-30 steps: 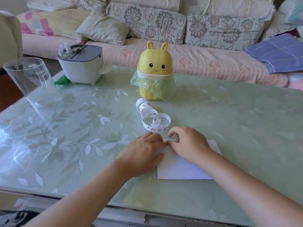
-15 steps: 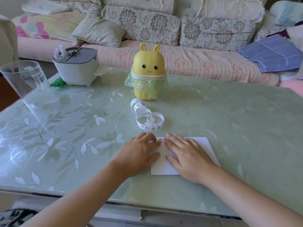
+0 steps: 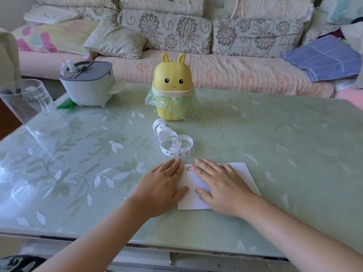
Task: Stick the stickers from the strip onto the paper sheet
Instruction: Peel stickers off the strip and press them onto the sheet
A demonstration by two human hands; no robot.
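Observation:
A white paper sheet (image 3: 243, 173) lies on the green glass table (image 3: 275, 138) near its front edge. One small sticker (image 3: 189, 168) sits on the sheet's far left corner, between my two hands. My left hand (image 3: 162, 186) rests flat, palm down, on the sheet's left edge and holds nothing. My right hand (image 3: 220, 186) lies flat on the middle of the sheet, fingers spread, also with nothing in it. The curled white sticker strip (image 3: 172, 140) lies on the table just beyond my fingertips, apart from both hands.
A yellow rabbit-shaped bin (image 3: 172, 89) with a green bag stands behind the strip. A grey-lidded white container (image 3: 88, 85) and a clear plastic jug (image 3: 31, 107) stand at the far left. A sofa (image 3: 196, 55) runs behind the table.
My fingers were pinched together at the sheet's far left corner; both hands have since flattened onto the paper, uncovering a sticker on that corner. The strip has not moved.

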